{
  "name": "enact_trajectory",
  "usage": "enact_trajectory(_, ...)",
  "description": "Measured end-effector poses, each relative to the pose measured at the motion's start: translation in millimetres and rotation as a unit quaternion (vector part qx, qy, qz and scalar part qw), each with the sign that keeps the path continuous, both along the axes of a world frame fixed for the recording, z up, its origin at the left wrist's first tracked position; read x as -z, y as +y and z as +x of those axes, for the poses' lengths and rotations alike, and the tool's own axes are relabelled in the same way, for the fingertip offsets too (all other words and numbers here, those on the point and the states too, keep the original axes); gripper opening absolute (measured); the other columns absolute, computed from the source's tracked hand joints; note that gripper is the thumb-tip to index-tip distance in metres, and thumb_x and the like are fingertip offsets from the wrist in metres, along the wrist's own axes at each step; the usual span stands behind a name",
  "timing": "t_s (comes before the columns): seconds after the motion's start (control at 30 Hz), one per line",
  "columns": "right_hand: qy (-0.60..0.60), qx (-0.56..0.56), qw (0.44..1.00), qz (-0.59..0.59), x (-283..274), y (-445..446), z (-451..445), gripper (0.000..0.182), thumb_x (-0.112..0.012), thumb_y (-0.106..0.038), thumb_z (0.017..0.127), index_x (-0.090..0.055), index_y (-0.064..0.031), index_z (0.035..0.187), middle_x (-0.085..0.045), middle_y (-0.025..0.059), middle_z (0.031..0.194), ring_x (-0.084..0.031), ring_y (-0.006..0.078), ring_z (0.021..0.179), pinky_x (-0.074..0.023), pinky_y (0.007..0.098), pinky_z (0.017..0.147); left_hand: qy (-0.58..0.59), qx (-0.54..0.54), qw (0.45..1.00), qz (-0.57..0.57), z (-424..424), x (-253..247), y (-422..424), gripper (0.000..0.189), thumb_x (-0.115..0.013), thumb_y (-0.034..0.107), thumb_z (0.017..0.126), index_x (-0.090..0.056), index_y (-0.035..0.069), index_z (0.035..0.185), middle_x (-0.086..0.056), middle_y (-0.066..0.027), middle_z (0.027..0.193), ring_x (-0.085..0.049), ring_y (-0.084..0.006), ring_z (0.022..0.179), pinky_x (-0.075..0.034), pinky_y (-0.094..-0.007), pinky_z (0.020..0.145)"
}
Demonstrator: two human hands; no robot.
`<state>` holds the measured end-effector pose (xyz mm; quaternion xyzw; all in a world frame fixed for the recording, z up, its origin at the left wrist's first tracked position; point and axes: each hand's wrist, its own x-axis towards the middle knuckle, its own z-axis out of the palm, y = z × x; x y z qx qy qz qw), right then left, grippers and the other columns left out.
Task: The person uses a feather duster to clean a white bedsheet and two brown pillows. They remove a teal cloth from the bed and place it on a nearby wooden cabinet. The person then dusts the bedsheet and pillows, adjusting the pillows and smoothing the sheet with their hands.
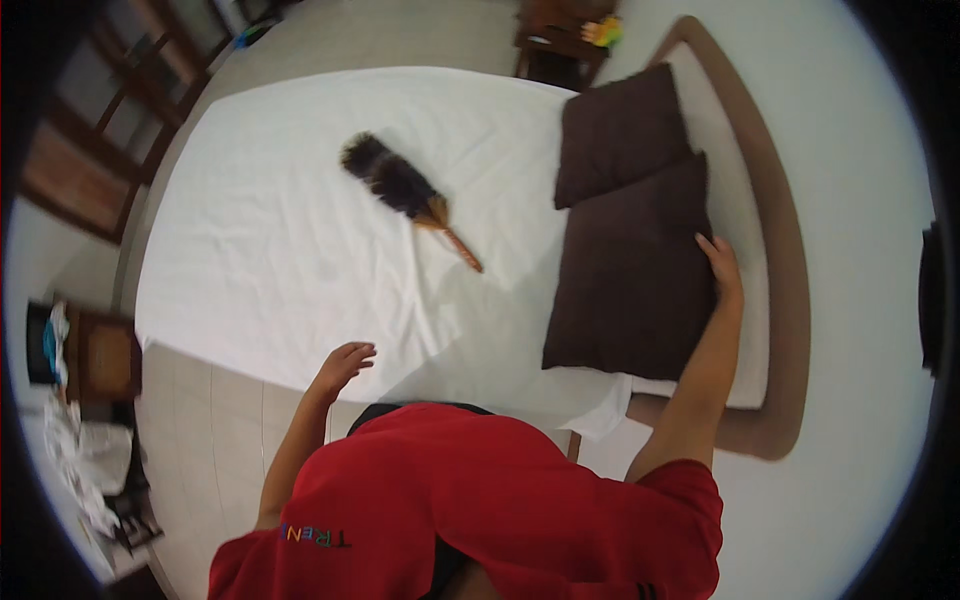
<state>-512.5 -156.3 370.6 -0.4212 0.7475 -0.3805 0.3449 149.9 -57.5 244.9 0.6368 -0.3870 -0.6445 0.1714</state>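
A dark brown pillow (630,277) lies on the near side of the bed's head end. At its right edge is my right hand (721,266), with a fingertip touching the brown cloth; whether the hand grips the edge I cannot tell. My left hand (346,369) is over the near edge of the white bed sheet (247,225), holding nothing, its fingers slightly apart. A feather duster (394,176) with dark plumes rests across the middle of the sheet, its reddish-brown handle toward me.
A second brown pillow (626,135) lies beyond the first. A brown-bordered headboard (784,225) curves along the right. A wooden nightstand (559,56) stands past the bed. At left are a wooden cabinet (105,356) and white plastic bags (101,457).
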Motion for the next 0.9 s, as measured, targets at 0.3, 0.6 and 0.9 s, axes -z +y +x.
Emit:
enact_trajectory(0.3,0.534,0.109,0.836,-0.071,58,-39,42,0.031,-0.057,-0.017,0.086,-0.057,0.0016,0.111,-0.059,0.0197,0.107,-0.056,0.0313,0.102,-0.0417,0.0391,0.09,-0.019,-0.051,0.998,0.023,13,28,18,0.044,-0.054,0.037,0.087,-0.056,0.004,0.117,-0.059,-0.0087,0.113,-0.058,-0.0189,0.099,-0.041,-0.0347,0.088)
enact_trajectory(0.6,0.215,-0.28,0.935,-0.027,300,-160,285,0.076,-0.069,-0.031,0.076,-0.033,0.0027,0.134,-0.047,0.025,0.128,-0.046,0.0343,0.119,-0.0351,0.0371,0.1,-0.116,-0.089,0.989,0.031,47,75,114,0.036,-0.055,0.031,0.088,-0.06,0.003,0.109,-0.064,-0.0084,0.095,-0.059,-0.0159,0.084,-0.048,-0.03,0.074)
enact_trajectory(0.9,0.253,-0.362,0.893,0.088,357,-177,411,0.04,-0.049,-0.012,0.084,-0.044,-0.0041,0.122,-0.059,0.0234,0.104,-0.057,0.0382,0.095,-0.0472,0.0434,0.08,-0.098,-0.149,0.977,0.116,51,87,188,0.035,-0.053,0.029,0.09,-0.058,0.003,0.112,-0.062,-0.0063,0.098,-0.057,-0.0138,0.088,-0.045,-0.0291,0.079)
